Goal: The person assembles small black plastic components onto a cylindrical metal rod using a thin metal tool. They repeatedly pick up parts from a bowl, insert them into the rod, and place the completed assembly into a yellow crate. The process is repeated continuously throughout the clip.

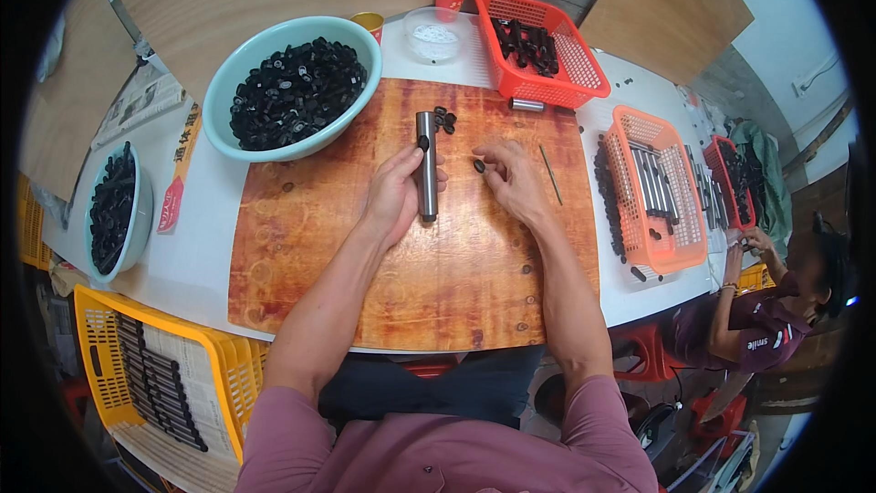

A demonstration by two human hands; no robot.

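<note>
My left hand [395, 190] is closed round a shiny metal tube [428, 173], held nearly upright in the picture over the wooden board [319, 219]. A black cap sits at the tube's near end, and a small black piece shows beside my left thumb. My right hand [511, 179], to the right and apart from the tube, pinches a small black oval plug [479, 165] at its fingertips. Beyond the tube, several loose black plugs [444, 120] lie on the board. A thin stick [550, 173] rests just right of my right hand.
A pale green bowl [219, 119] heaped with black parts stands at the back left, a smaller bowl [139, 219] left of it. Red [584, 73] and orange baskets [684, 246] hold parts on the right. A yellow crate [228, 365] is lower left; a co-worker [748, 319] works far right.
</note>
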